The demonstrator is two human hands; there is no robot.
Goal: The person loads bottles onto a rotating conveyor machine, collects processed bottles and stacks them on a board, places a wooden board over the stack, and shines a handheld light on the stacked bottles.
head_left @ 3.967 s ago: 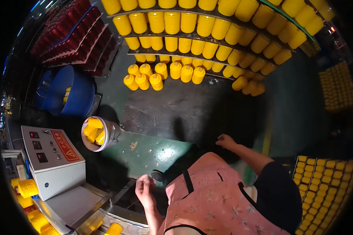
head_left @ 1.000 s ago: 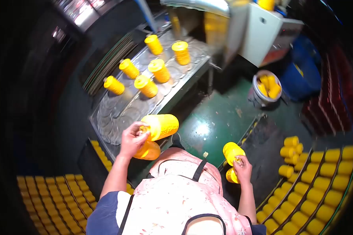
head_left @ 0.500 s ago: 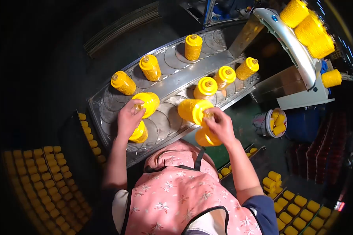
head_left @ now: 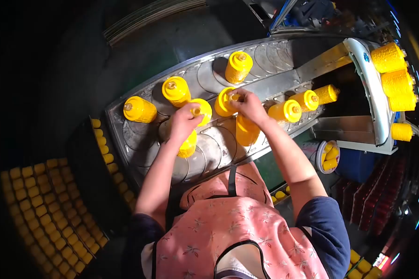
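Yellow thread, glossy and ridged, wound into cylinders. Left hand [head_left: 184,123] clamped on tip of near-left spool [head_left: 204,111]; right hand [head_left: 250,109] clamped on tip of mid spool [head_left: 223,103]; both over steel conveyor [head_left: 206,149]. Lower spools [head_left: 247,132] beneath hands; cannot tell if gripped. Crescent-lapped plates, scuffed; gap between lower spools. Raised rim [head_left: 198,59] curves along far side; silvery hood [head_left: 370,88] bounds right end.

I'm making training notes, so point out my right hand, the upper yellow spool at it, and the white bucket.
Right hand [head_left: 251,107]: head view, on the back of the hand.
Upper yellow spool [head_left: 225,104]: head view, on its yellow side.
White bucket [head_left: 310,150]: head view, on its outer wall.
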